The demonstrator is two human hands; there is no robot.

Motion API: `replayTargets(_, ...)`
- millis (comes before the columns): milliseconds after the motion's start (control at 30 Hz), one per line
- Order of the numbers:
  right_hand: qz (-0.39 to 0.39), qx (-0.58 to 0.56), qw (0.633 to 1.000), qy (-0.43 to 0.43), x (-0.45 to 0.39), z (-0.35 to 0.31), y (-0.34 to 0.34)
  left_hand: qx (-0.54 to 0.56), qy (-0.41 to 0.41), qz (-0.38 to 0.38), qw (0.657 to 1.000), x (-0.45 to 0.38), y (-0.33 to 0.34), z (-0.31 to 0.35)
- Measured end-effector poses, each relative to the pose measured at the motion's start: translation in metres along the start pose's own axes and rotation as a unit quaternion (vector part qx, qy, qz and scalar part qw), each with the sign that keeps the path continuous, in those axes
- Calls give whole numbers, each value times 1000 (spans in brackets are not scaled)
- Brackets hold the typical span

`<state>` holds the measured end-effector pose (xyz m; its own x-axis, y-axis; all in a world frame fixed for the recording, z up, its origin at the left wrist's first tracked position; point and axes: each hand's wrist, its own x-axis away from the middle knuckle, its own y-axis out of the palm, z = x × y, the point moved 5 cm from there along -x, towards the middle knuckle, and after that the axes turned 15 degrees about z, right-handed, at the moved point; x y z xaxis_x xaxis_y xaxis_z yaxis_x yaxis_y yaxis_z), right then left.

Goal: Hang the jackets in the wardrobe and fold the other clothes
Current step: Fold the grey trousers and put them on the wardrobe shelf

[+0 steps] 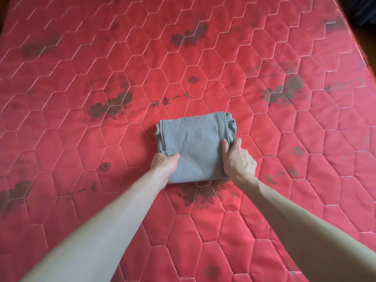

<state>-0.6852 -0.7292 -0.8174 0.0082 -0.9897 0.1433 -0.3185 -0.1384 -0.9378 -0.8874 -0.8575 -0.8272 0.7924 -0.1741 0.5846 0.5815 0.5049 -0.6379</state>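
A grey garment (195,143), folded into a compact rectangle, lies in the middle of a red quilted mattress (101,88). My left hand (163,164) grips its near left edge, thumb on top and fingers tucked beneath the cloth. My right hand (238,158) holds its right edge, with the thumb on top of the fabric and the fingers curled round the side. The garment's far right end shows bunched folds and a seam.
The mattress carries dark flower prints and a hexagon stitch pattern all around the garment. Its right edge (358,49) runs diagonally at the upper right, with dark floor and a dark blue object (364,11) beyond it.
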Motion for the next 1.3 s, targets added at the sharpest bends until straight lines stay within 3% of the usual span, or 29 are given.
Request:
replayTargets(100, 11, -4, 1000, -9, 0, -2, -3, 31, -41, -24, 998, -1, 1, 2)
replayTargets(200, -86, -73, 992, 56, -7, 11, -2, 65, -75, -56, 994, 0, 1, 1)
replayTargets(333, -224, -259, 927, 152, -9, 15, 0, 104, -58, -64, 991, 1, -7, -3)
replayTargets(433, -277, -266, 906, 179, -11, 9, 2, 96, -11, -68, 993, -4, -6, -7)
replayTargets(600, -271, -255, 908, 192, -30, -4, -5, 150, 25, -93, 984, -2, -3, -4)
replayTargets(733, -228, -300, 914, 150, -25, -8, -9, 178, 8, -132, 975, -1, -11, 0)
replayTargets(867, -184, -376, 901, 113, -13, -4, -29, 174, -47, -227, 957, 15, -28, 6)
replayTargets(1000, -228, -414, 875, 108, 3, -4, -41, 153, -106, -301, 935, 30, -52, 15)
replayTargets(1133, -266, -450, 846, 105, 13, -10, -54, 146, -83, -282, 945, 33, -64, 19)
replayTargets(1300, -249, -451, 852, 95, 23, -18, -83, 162, -58, -258, 951, 50, -85, 21)
